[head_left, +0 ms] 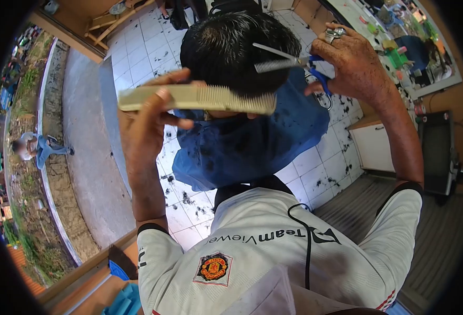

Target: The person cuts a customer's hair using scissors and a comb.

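Note:
My left hand (146,118) grips a pale yellow comb (216,98) between thumb and fingers, its teeth end lying across the front of a seated person's dark hair (226,50). In my right hand (355,63), with rings on a finger, is a pair of thinning scissors (284,65) with blue handles. Their blades are spread apart over the right side of the hair, one blade toothed and the other plain. A dark blue cape (242,147) covers the seated person's shoulders and body.
Cut hair lies scattered over the white tiled floor (189,210). At the right are a white cabinet (376,147), a mirror (441,79) and a counter with small items. A brush (121,262) rests at lower left. Outside on the left sits another person (45,147).

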Demonstrator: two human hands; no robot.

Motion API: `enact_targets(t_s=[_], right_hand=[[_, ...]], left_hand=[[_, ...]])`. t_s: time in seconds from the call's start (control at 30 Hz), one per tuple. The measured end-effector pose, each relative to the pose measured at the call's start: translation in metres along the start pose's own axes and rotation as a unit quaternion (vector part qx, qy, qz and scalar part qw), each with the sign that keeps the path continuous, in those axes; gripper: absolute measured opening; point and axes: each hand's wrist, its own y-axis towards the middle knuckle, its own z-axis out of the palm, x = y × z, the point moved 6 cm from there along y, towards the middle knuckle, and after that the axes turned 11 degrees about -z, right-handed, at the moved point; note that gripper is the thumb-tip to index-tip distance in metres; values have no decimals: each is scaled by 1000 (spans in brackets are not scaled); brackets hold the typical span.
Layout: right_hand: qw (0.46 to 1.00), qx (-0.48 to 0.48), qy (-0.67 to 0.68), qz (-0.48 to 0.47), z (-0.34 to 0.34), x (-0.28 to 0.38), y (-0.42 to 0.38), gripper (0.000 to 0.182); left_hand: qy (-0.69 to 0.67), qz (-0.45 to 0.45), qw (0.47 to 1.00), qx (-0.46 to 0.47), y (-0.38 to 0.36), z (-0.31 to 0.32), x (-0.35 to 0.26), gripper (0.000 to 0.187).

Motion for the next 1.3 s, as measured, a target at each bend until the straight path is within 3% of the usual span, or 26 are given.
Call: enact_targets(t_s=[0.1,0.17,0.23,0.27,0.4,0.53,0.57,0.6,0.67,0.7,0.73,0.8,0.83,0.87,0.93,1.0,1.07,1.13,1.2,1.3], right_hand=[[996,-11,-88,-21,-11,21,10,52],[999,22,-43,4,-14,27,9,57],[998,54,-41,5,-13,23,-3,60],[997,71,-40,6,-13,23,-3,62],[997,41,-65,28,-22,32,9,62],[995,60,-63,39,-26,42,18,58],[995,56,-78,40,-25,41,14,55],[993,53,-93,41,-26,41,11,51],[984,118,-118,70,-30,40,10,65],[987,45,-127,88,-40,41,16,67],[985,-29,-136,106,-49,43,22,70],[948,-143,-211,192,-56,42,36,50],[927,152,-147,310,-53,28,38,51],[916,189,-110,335,-46,25,22,49],[883,264,-40,386,-31,21,-9,47],[966,57,-190,167,-32,41,4,76],[965,-48,-226,128,-32,52,12,39],[978,73,-70,182,-17,51,-1,45],[972,122,-60,190,-9,51,-2,51],[979,27,-152,136,-15,63,20,53]], left_hand=[[-78,39,996,-6,15,-6,-16,40],[-90,61,994,-24,15,-1,-20,39],[26,77,997,0,15,2,-20,37],[99,14,993,69,13,-3,-18,34],[-42,-38,997,53,29,-25,-7,46],[-83,42,993,72,44,-11,-23,53],[-67,24,987,147,49,-14,-22,52],[-68,22,986,150,54,-14,-18,52],[-243,87,924,281,61,-8,-20,47],[-89,190,921,327,71,-14,-29,32],[9,239,933,269,75,-21,-25,16],[132,254,913,291,69,-18,-25,12],[90,234,902,352,61,-8,-25,15],[131,249,868,410,53,1,-27,12],[223,282,854,375,37,3,-25,12],[177,244,888,347,26,1,-36,16],[157,274,873,372,28,-8,-38,21],[221,-38,934,279,41,-20,-22,23],[216,-71,942,246,49,-24,-12,30],[51,-30,984,168,62,-28,-20,39]])
